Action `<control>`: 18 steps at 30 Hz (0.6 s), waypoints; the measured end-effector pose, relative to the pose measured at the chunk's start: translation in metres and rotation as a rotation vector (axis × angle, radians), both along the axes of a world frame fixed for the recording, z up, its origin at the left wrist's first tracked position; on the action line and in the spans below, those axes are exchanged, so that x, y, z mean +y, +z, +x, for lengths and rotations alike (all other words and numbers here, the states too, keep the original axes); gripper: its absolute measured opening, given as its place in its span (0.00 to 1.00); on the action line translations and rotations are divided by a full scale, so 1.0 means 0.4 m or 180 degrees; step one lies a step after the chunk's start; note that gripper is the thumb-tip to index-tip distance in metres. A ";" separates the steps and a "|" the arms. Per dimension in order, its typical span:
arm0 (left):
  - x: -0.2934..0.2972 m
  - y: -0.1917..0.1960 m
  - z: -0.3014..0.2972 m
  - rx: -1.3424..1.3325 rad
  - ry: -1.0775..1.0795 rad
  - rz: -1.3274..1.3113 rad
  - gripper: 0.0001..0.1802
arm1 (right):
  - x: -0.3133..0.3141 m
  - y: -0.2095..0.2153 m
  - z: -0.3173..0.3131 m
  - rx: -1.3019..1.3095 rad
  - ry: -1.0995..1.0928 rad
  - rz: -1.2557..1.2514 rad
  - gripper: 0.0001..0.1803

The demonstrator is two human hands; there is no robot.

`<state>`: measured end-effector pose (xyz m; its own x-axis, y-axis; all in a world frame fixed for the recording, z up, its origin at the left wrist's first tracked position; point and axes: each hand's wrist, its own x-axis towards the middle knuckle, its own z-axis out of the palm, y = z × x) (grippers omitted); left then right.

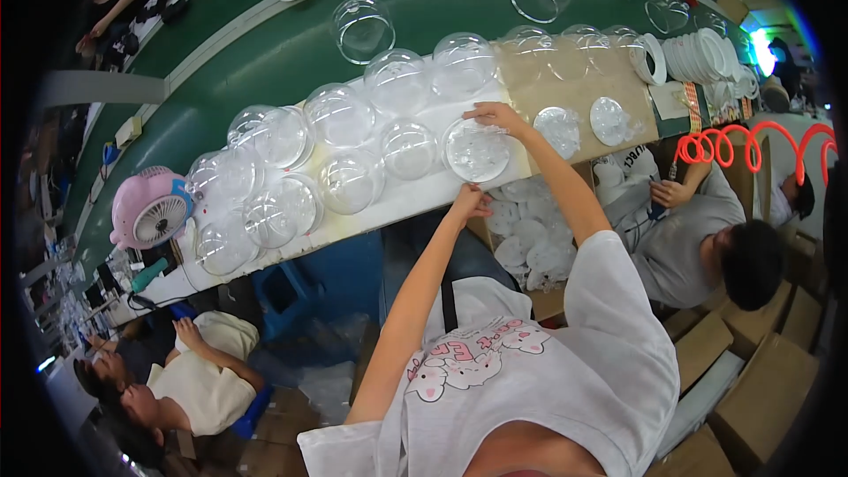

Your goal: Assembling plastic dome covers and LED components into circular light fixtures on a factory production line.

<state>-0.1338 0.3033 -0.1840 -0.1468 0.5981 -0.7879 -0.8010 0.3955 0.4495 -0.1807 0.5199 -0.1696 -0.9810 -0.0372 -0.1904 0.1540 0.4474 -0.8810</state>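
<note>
A clear plastic dome sits on the white bench strip at the right end of two rows of several similar clear domes. My right hand rests on the dome's far rim, fingers curled over it. My left hand grips its near rim at the bench edge. Both arms reach out from my grey printed shirt at the bottom of the view.
A green conveyor belt behind carries more domes. Flat clear lids lie on brown board; white discs are stacked right. A pink fan stands left. A red coiled hose, seated co-workers and cardboard boxes surround me.
</note>
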 end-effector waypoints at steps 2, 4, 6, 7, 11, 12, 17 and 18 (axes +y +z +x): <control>-0.001 -0.007 0.004 -0.0055 0.0092 0.0017 0.21 | 0.016 -0.007 -0.002 -0.0152 -0.0086 -0.0385 0.14; -0.009 0.008 -0.002 -0.0145 0.0098 0.0101 0.19 | 0.031 0.008 0.008 -0.0303 -0.0184 -0.0765 0.14; -0.028 0.020 0.001 -0.0032 0.0007 0.0170 0.18 | 0.053 0.054 0.044 -0.0541 -0.0801 0.0267 0.14; -0.049 0.021 0.005 0.0098 -0.0056 0.0225 0.17 | 0.032 0.101 0.054 -0.0555 -0.0782 0.0271 0.14; -0.215 0.028 -0.013 0.0175 0.0239 0.0202 0.14 | -0.218 0.411 0.009 0.0137 -0.1150 0.0833 0.16; -0.239 0.038 -0.015 0.0215 0.0256 0.0164 0.13 | -0.274 0.451 0.007 0.0220 -0.0931 0.1152 0.19; -0.330 0.078 -0.040 0.0707 0.0176 -0.0066 0.12 | -0.398 0.370 -0.054 0.0297 -0.0476 0.2185 0.21; -0.348 0.073 -0.040 0.0693 0.0208 -0.0065 0.12 | -0.408 0.354 -0.059 0.0295 -0.0441 0.2190 0.21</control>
<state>-0.1499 0.1641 -0.1547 -0.3527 0.5659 -0.7452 -0.7101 0.3568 0.6070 -0.2043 0.3567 -0.0279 -0.9813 0.1878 -0.0414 0.1878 0.8890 -0.4176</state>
